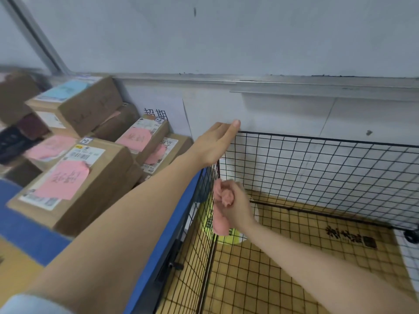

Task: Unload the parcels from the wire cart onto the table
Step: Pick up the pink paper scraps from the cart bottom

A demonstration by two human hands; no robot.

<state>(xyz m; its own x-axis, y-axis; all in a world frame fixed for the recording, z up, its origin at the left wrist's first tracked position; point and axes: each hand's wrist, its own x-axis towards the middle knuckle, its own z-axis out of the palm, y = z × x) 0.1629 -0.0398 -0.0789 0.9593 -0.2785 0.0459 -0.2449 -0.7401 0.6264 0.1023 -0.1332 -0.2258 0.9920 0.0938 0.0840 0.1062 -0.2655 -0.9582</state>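
Left hand reaches forward, fingers flat; right hand is fisted.

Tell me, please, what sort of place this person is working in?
Probably a parcel pickup point or small courier depot: taped cardboard parcels with shipping labels and pink notes are stacked on a blue table, beside a wire cart.

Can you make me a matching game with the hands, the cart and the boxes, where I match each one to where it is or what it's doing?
Things:
1. left hand
2. right hand
3. cardboard parcels
4. yellow cardboard sheet

Places or states:
A. stacked on the blue table
B. lying flat on the bottom of the wire cart
C. resting on the cart's top corner
D. closed around crumpled pink paper inside the cart

Pairs: 1-C, 2-D, 3-A, 4-B
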